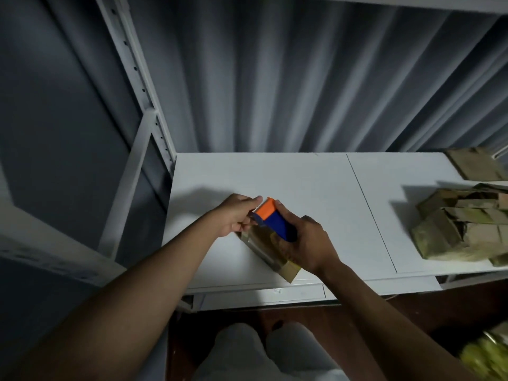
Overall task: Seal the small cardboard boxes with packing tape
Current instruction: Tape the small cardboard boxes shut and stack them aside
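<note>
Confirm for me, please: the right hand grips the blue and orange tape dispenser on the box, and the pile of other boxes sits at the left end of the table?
Not quite. The head view shows the pile of other boxes at the right end of the table, not the left. The right hand does grip the blue and orange tape dispenser on the box.

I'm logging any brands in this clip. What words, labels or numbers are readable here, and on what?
None can be read.
Orange-and-blue plastic tape dispenser: no lettering shows.
Small brown cardboard box under the hands: no print shows.
Pile of brown cardboard boxes on the right: blurred, nothing legible.
</note>
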